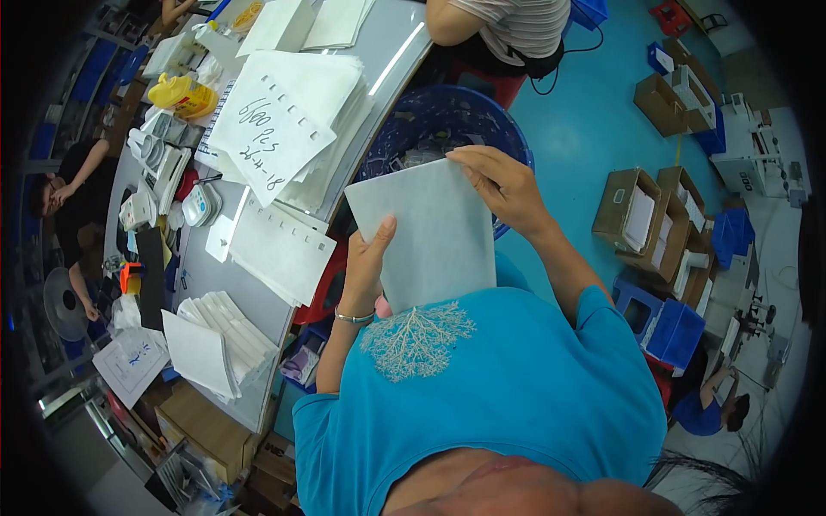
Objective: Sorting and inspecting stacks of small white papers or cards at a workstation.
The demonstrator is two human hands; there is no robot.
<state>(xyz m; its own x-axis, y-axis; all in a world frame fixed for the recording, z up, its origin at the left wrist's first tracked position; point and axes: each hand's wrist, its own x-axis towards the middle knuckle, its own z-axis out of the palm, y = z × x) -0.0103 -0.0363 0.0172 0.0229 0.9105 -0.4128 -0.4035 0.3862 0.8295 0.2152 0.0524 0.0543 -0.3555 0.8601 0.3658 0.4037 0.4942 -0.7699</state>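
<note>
A pale white stack of sheets (426, 232) is held upright in front of my chest, its lower edge near my blue shirt. My left hand (366, 262) grips its left edge, thumb on the near face and the other fingers hidden behind. At the top right corner, my right hand (499, 185) closes thumb and fingers on the sheets. How many sheets there are cannot be made out. Beyond them stands a round blue bin (490, 112) with clear scraps inside.
To the left, a grey table (211, 271) bears a large pile of white sheets (284, 95), another white stack (219, 340) and a yellow bottle (182, 96). A seated person (508, 34) is at the far side. Cardboard boxes (628, 211) and a blue stool (637, 305) stand on the right.
</note>
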